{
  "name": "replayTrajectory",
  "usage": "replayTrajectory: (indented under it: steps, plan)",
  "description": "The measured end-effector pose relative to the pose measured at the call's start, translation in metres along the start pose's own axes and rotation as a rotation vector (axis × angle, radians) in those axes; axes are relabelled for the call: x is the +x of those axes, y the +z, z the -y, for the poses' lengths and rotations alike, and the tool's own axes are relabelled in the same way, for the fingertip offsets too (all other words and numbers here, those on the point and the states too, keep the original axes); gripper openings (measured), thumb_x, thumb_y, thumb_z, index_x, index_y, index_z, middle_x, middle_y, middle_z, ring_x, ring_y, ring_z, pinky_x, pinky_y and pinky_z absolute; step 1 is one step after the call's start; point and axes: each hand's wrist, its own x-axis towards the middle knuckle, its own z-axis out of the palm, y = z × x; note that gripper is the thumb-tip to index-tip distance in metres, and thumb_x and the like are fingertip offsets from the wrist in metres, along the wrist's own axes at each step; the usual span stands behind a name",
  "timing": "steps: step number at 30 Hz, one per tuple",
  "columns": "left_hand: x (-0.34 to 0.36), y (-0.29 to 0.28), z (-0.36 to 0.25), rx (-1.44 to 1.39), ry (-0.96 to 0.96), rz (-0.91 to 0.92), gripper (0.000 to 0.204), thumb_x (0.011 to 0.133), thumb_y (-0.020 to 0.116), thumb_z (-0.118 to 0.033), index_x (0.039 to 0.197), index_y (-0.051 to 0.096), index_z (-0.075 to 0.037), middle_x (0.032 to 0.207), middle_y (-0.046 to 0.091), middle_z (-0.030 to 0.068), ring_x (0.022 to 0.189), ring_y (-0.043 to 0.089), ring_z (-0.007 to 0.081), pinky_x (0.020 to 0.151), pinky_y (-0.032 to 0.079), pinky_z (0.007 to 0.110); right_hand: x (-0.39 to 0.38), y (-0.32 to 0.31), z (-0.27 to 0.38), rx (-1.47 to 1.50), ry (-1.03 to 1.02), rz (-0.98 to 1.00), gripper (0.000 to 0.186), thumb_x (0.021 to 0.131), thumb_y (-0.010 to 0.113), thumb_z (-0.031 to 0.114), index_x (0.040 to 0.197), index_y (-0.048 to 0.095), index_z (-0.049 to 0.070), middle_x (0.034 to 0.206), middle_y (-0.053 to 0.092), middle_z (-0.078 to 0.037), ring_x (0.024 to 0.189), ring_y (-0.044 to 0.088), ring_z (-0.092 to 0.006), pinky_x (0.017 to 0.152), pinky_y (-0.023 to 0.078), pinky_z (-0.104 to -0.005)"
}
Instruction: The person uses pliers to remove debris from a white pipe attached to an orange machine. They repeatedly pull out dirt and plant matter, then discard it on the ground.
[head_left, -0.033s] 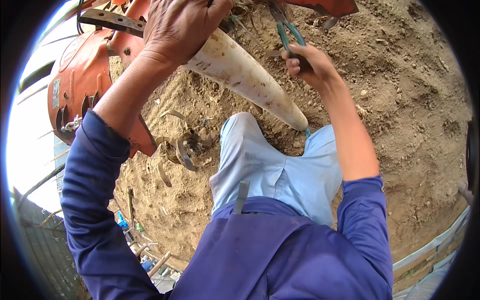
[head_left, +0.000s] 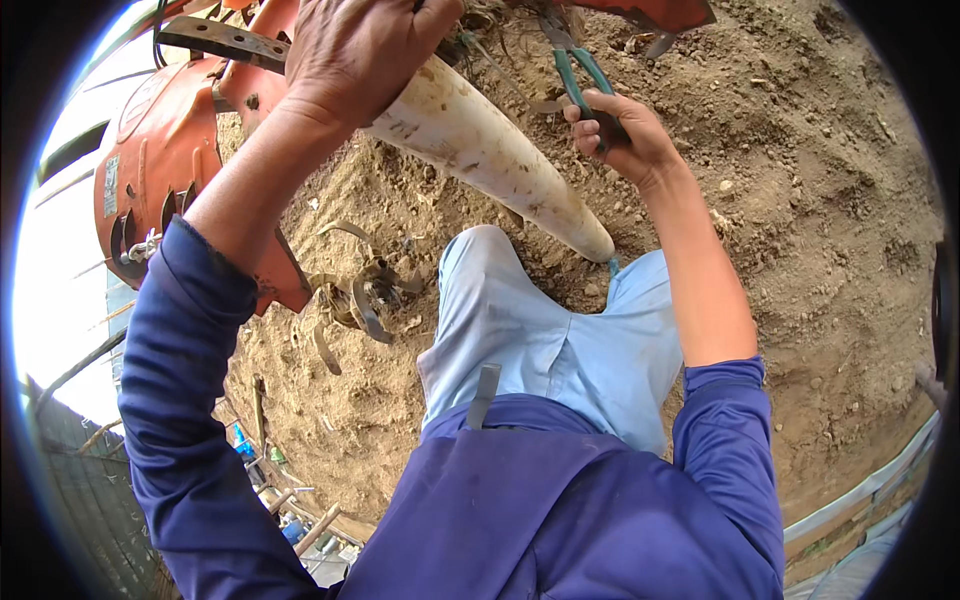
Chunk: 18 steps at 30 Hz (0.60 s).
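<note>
My left hand (head_left: 355,55) is curled at the upper end of a long, dirt-streaked white pole (head_left: 490,155), over an orange machine (head_left: 150,150) with dark bent metal blades; what its fingers grip is hidden. My right hand (head_left: 625,140) is closed round green-handled pliers (head_left: 575,65). The pliers' jaws point up at tangled fibrous material (head_left: 478,18) and wire beside the pole, under another orange part (head_left: 650,12). Whether the jaws bite on it I cannot tell.
Loose brown soil (head_left: 800,180) surrounds my bent knees. Several bent metal blades (head_left: 365,305) lie left of them. A corrugated wall (head_left: 80,480), poles and small blue items (head_left: 242,445) stand at lower left; a pale rail (head_left: 850,500) runs along the lower right.
</note>
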Motion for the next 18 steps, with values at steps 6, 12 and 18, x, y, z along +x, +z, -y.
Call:
replayTrajectory:
  steps: [6,12,18]
  plan:
    - [-0.001,-0.002,0.0,0.019,0.034,-0.005,0.027,0.099,0.065,-0.028,0.097,0.078,-0.005,0.103,0.071,0.0116,0.112,0.062,0.0338,0.103,0.044,0.047,-0.013,-0.004,0.001,-0.151,-0.041,0.146,0.036,0.11,0.061,0.013,0.136,0.058,-0.011,0.116,0.073,-0.02,0.097,0.077,-0.0267,0.087,0.069,-0.038]
    - [-0.001,-0.002,0.0,0.01,0.014,0.006,0.028,0.101,0.064,-0.029,0.098,0.078,-0.005,0.103,0.071,0.0114,0.112,0.062,0.0334,0.103,0.044,0.047,-0.021,-0.004,-0.01,-0.599,-0.067,-0.024,0.035,0.105,0.067,0.013,0.138,0.065,0.0,0.11,0.072,-0.013,0.108,0.071,-0.0207,0.089,0.057,-0.0357]
    - [-0.001,-0.005,0.0,0.008,0.005,0.025,0.028,0.101,0.063,-0.03,0.099,0.078,-0.006,0.105,0.071,0.0114,0.113,0.061,0.0333,0.103,0.044,0.048,0.003,0.013,-0.006,-0.662,-0.108,-0.12,0.029,0.103,0.069,0.014,0.131,0.07,0.004,0.105,0.071,-0.006,0.102,0.068,-0.0151,0.082,0.05,-0.0308]
